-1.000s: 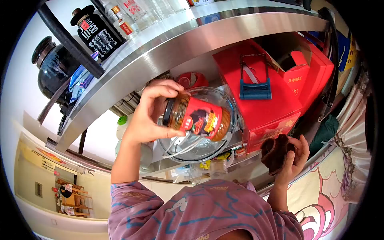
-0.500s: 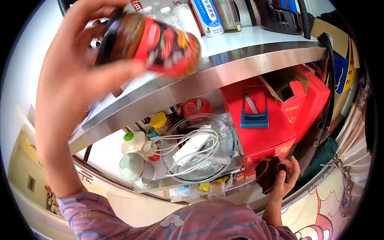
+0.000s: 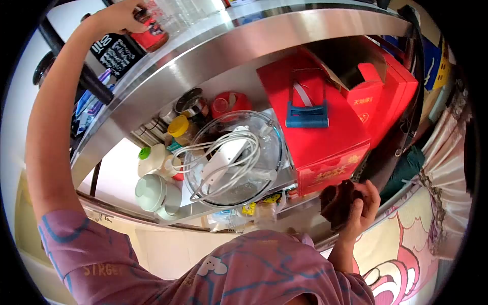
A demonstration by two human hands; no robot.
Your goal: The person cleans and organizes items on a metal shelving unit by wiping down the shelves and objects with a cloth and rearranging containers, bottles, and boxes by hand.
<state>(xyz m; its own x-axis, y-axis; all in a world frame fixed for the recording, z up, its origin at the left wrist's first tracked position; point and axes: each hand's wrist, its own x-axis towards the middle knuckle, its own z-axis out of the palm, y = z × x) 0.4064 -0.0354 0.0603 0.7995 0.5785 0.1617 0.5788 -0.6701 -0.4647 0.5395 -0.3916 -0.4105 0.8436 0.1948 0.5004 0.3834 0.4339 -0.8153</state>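
Note:
At the upper left, my left hand (image 3: 118, 18) reaches over the top shelf, its fingers closed around the upper part of a jar (image 3: 151, 36) with a red label. The jar is upright or nearly so, its base at the shelf top beside some clear bottles (image 3: 178, 15). Whether it bears its full weight on the shelf I cannot tell. Low on the right, my right hand (image 3: 364, 209) grips a crumpled dark brown cloth (image 3: 335, 206), held in front of the lower shelf near the red boxes.
A metal edge (image 3: 218, 48) fronts the top shelf (image 3: 244, 12). Below are a glass bowl (image 3: 277, 168) under a white power strip (image 3: 218, 165) with coiled cable, a yellow-lidded jar (image 3: 179, 127), a pale green container (image 3: 151, 193), and red boxes (image 3: 325, 147) topped by a blue-handled tool (image 3: 307, 116).
My left hand has carried the jar away from me, up and left onto the back of the top shelf area. The right hand keeps the cloth, and the view has shifted.

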